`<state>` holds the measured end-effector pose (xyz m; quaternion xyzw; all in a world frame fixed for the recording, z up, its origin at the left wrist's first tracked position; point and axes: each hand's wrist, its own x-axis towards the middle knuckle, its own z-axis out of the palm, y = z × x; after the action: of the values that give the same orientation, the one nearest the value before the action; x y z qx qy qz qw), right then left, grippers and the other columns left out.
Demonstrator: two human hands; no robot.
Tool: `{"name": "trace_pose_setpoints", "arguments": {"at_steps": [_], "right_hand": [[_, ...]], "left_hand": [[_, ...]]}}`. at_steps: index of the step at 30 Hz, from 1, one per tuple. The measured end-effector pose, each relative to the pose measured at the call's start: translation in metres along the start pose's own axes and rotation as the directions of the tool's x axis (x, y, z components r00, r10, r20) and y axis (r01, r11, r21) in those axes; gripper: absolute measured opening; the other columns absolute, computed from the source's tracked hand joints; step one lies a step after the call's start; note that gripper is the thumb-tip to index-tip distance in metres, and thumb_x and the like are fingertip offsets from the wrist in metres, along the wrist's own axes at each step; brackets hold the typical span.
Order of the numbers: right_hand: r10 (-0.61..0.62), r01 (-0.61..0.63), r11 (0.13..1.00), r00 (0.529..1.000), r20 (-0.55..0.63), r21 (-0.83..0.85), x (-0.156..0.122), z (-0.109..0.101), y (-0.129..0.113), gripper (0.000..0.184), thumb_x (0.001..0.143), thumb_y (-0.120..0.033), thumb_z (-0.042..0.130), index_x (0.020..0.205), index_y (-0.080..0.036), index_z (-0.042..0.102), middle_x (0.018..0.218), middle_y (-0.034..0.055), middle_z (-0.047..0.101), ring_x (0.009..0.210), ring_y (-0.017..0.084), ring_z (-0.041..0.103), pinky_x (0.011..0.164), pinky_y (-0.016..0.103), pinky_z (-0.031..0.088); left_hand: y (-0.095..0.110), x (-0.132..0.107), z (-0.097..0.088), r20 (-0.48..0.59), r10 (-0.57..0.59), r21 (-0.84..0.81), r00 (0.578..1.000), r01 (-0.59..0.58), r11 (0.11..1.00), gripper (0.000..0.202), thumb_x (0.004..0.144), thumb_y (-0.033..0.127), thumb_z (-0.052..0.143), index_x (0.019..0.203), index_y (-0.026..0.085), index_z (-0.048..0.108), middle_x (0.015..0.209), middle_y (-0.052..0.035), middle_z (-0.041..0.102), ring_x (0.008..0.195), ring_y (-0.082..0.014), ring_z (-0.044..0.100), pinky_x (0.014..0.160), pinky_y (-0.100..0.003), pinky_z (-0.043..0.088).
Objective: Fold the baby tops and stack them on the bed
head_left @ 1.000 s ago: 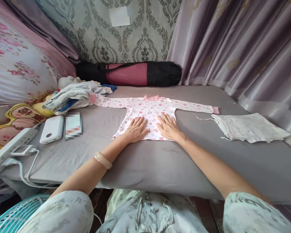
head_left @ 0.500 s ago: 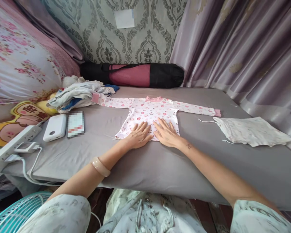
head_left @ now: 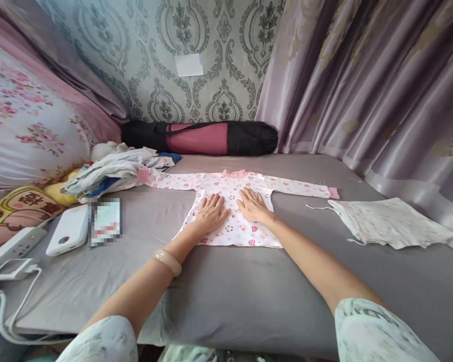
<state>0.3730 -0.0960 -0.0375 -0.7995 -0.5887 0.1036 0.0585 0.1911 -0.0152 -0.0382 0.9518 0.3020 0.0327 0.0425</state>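
A small white baby top [head_left: 232,229] with pink hearts and pink cuffs lies spread flat on the grey bed sheet [head_left: 249,291], both sleeves stretched out sideways. My left hand [head_left: 210,213] lies palm down on the chest of the top, fingers stretched and apart. Just to its right, my right hand [head_left: 252,205] also lies flat on the cloth with fingers spread. Neither hand holds anything. A pale bangle [head_left: 167,261] sits on my left wrist.
A pile of crumpled clothes [head_left: 113,168] lies by the left sleeve. A white power bank [head_left: 67,236], a phone [head_left: 104,221] and a power strip [head_left: 11,246] sit at the left. A folded pale cloth [head_left: 390,221] lies at the right. A rolled mat bag [head_left: 200,137] rests against the wall.
Both hands slid from the top's lower hem up toward its chest, staying flat. The camera tilted upward.
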Motion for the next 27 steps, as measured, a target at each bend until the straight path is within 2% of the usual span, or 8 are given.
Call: {"name": "trace_pose_setpoints", "arguments": {"at_steps": [7, 12, 16, 19, 23, 27], "right_hand": [[0.069, -0.07, 0.997, 0.997, -0.047, -0.018, 0.053, -0.003, 0.009, 0.065, 0.1, -0.045, 0.016, 0.156, -0.011, 0.024, 0.164, 0.0114, 0.013, 0.151, 0.026, 0.01, 0.121, 0.051, 0.006], [0.12, -0.123, 0.992, 0.988, -0.102, -0.027, 0.078, -0.006, 0.011, 0.066, 0.1, -0.045, 0.016, 0.157, -0.01, 0.019, 0.164, 0.0115, 0.011, 0.151, 0.024, 0.008, 0.121, 0.05, 0.006], [0.165, -0.17, 0.985, 0.974, -0.155, -0.018, 0.088, -0.005, 0.013, 0.067, 0.1, -0.046, 0.02, 0.156, -0.008, 0.02, 0.164, 0.0126, 0.013, 0.151, 0.026, 0.01, 0.12, 0.049, 0.009], [0.162, -0.169, 0.985, 0.97, -0.179, -0.027, 0.091, -0.004, 0.013, 0.067, 0.099, -0.045, 0.023, 0.154, -0.007, 0.025, 0.163, 0.0136, 0.02, 0.149, 0.027, 0.015, 0.12, 0.048, 0.012], [0.14, -0.164, 0.983, 0.962, -0.235, -0.084, 0.094, -0.008, 0.013, 0.063, 0.098, -0.044, 0.028, 0.148, -0.007, 0.036, 0.156, 0.0172, 0.034, 0.143, 0.03, 0.027, 0.117, 0.049, 0.019], [0.167, -0.191, 0.977, 0.962, -0.218, -0.093, 0.097, -0.016, 0.007, 0.058, 0.097, -0.043, 0.031, 0.143, -0.009, 0.044, 0.148, 0.0192, 0.044, 0.135, 0.031, 0.038, 0.112, 0.049, 0.026]], "left_hand": [[0.001, 0.0, 0.012, -0.039, -0.018, 0.03, 0.999, 0.019, 0.999, 0.067, 0.1, 0.053, 0.019, 0.151, 0.012, 0.034, 0.158, -0.0155, 0.031, 0.149, -0.0288, 0.023, 0.121, -0.049, 0.018], [-0.001, 0.001, 0.017, -0.068, -0.011, 0.037, 0.998, 0.014, 0.999, 0.066, 0.099, 0.053, 0.021, 0.152, 0.016, 0.033, 0.158, -0.0138, 0.031, 0.149, -0.029, 0.023, 0.12, -0.051, 0.019], [0.0, 0.001, 0.018, -0.071, -0.02, 0.036, 0.997, 0.023, 0.999, 0.067, 0.099, 0.054, 0.019, 0.151, 0.016, 0.034, 0.158, -0.0127, 0.033, 0.148, -0.0285, 0.024, 0.12, -0.05, 0.02], [0.001, 0.0, 0.016, -0.056, -0.025, 0.036, 0.998, 0.027, 0.999, 0.068, 0.099, 0.054, 0.017, 0.151, 0.014, 0.034, 0.159, -0.0135, 0.031, 0.149, -0.0283, 0.022, 0.121, -0.049, 0.019], [0.002, 0.0, 0.014, -0.035, -0.031, 0.02, 0.999, 0.032, 0.999, 0.07, 0.099, 0.054, 0.018, 0.151, 0.011, 0.035, 0.159, -0.0151, 0.03, 0.149, -0.0293, 0.021, 0.121, -0.05, 0.018], [0.002, 0.0, 0.015, -0.072, -0.029, -0.006, 0.997, 0.028, 1.0, 0.066, 0.099, 0.053, 0.021, 0.15, 0.015, 0.036, 0.158, -0.0138, 0.032, 0.149, -0.0288, 0.023, 0.12, -0.05, 0.02]]}}
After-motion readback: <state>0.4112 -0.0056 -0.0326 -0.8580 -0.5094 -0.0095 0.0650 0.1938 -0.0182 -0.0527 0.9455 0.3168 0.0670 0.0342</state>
